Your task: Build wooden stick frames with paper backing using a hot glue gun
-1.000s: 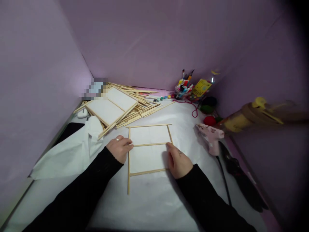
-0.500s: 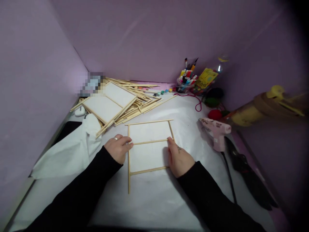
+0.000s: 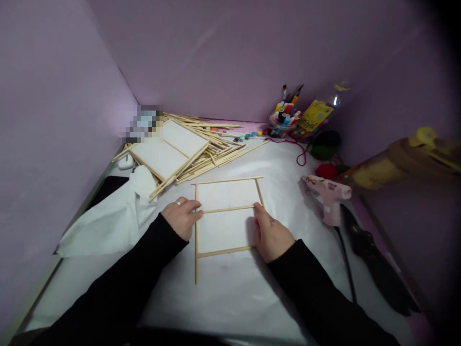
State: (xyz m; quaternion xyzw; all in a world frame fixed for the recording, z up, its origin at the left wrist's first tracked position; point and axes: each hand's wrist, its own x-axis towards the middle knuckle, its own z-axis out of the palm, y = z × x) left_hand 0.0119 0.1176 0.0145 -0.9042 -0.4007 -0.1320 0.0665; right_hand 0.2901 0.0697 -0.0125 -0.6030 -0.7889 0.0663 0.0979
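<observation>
A frame of thin wooden sticks (image 3: pixel 227 209) lies flat on the white paper-covered table (image 3: pixel 230 293), with white paper inside it. My left hand (image 3: pixel 181 218), a ring on one finger, rests at the frame's left stick with curled fingers pressing the end of the middle crossbar. My right hand (image 3: pixel 271 233) lies along the frame's right side, fingertips pressed on the crossbar's other end. Both sleeves are black.
A pile of wooden sticks (image 3: pixel 212 149) with a finished paper panel (image 3: pixel 167 151) lies at the back left. A crumpled white sheet (image 3: pixel 115 216) is at the left. A pink glue gun (image 3: pixel 329 197) stands at the right, with a cup of markers (image 3: pixel 286 117) behind.
The view has shifted slightly. Both hands stay pressed on the ends of the frame's crossbar; the frame has not visibly moved on the table.
</observation>
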